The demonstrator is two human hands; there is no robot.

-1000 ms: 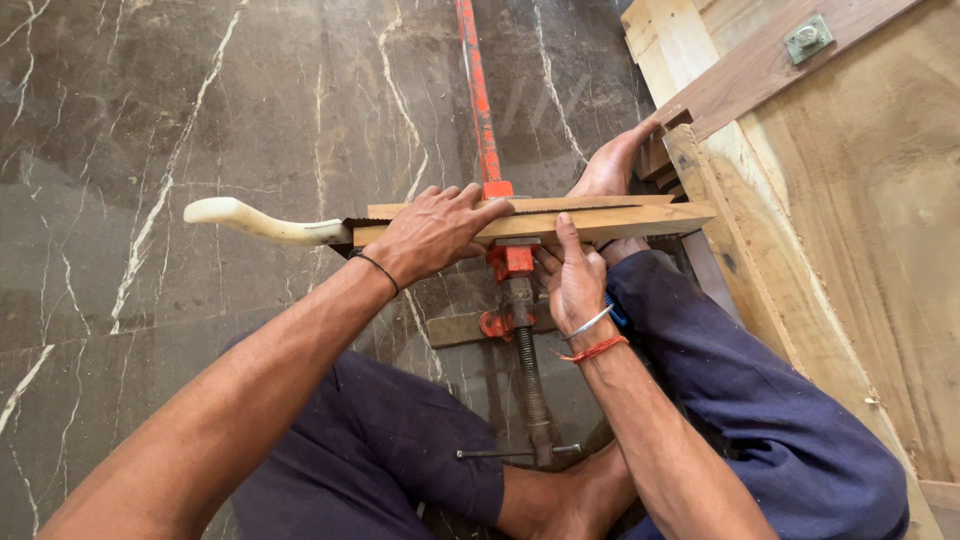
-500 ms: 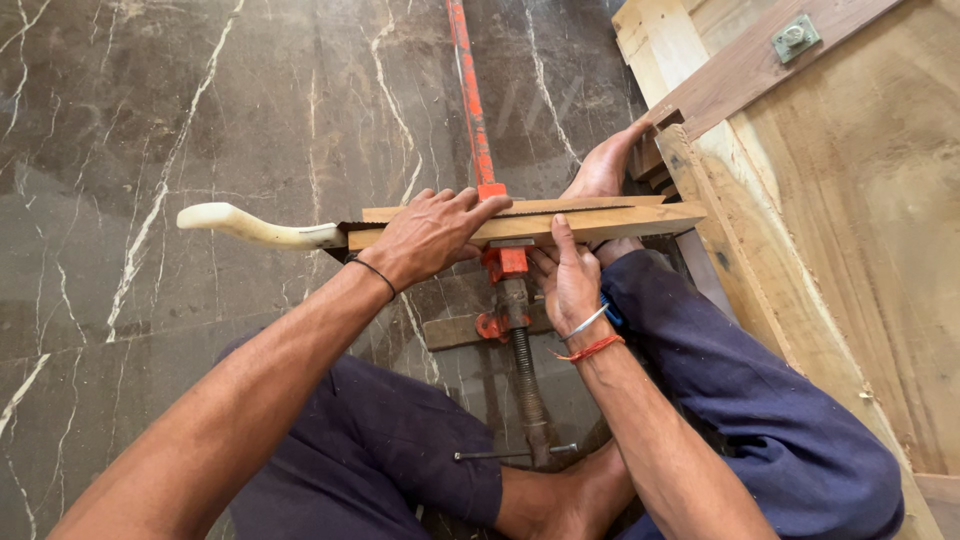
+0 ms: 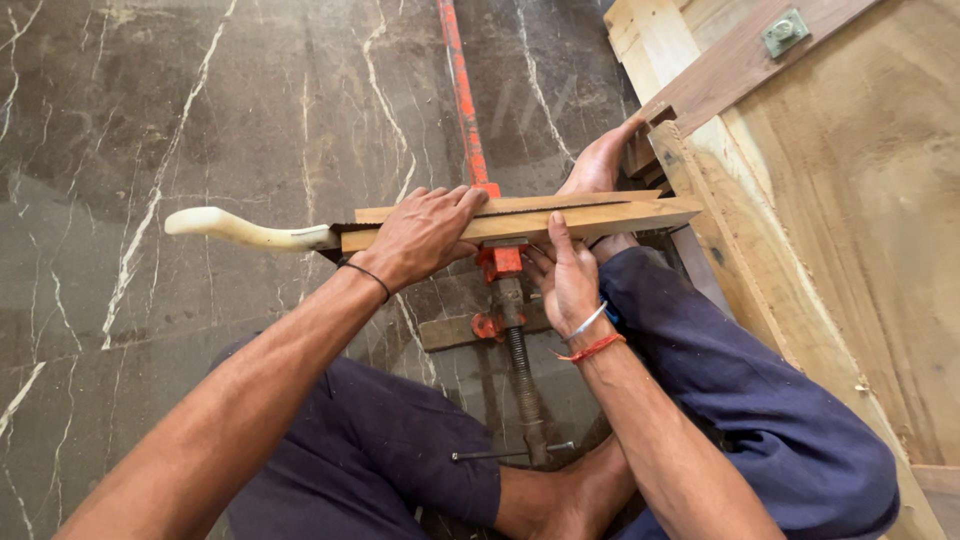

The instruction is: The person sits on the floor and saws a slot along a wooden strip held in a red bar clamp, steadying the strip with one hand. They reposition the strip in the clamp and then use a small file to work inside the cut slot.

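Shifted only slightly since a second ago: same pose, handle tip a touch nearer the left edge, strips a shade higher in view. Left hand (image 3: pixel 425 235) lying palm-down over the left part of the wooden strips (image 3: pixel 560 215), fingers together and curled over the far edge, pressing them flat. Right hand (image 3: pixel 567 280) coming up from the near side, thumb raised against the near face of the strips, other fingers tucked underneath and hidden, so cannot tell how tightly closed. Strips stacked as a pair, long axis running left to right and tilted a little, right end slightly farther; right end pointing at the pale wooden panel (image 3: pixel 860 230). Saw handle (image 3: pixel 240 230), cream-coloured and curved, sticking out from the left end of the strips, pointing left over the dark marble floor (image 3: pixel 150 120); blade hidden between strips and hand. Orange bar clamp (image 3: pixel 465 110) crossing under the strips at right angles, bar running far-to-near, orange head (image 3: pixel 500 260) just below the strips, threaded screw (image 3: pixel 520 370) continuing nearward to a crossbar handle (image 3: pixel 500 453) between the legs. Bare foot (image 3: pixel 600 165) resting on the far side, touching the strips near the panel's corner. Small wood scrap (image 3: pixel 450 330) lying flat beside the screw. Dark blue trousers (image 3: pixel 740 380) filling the near right, knee just under the strips' right end.
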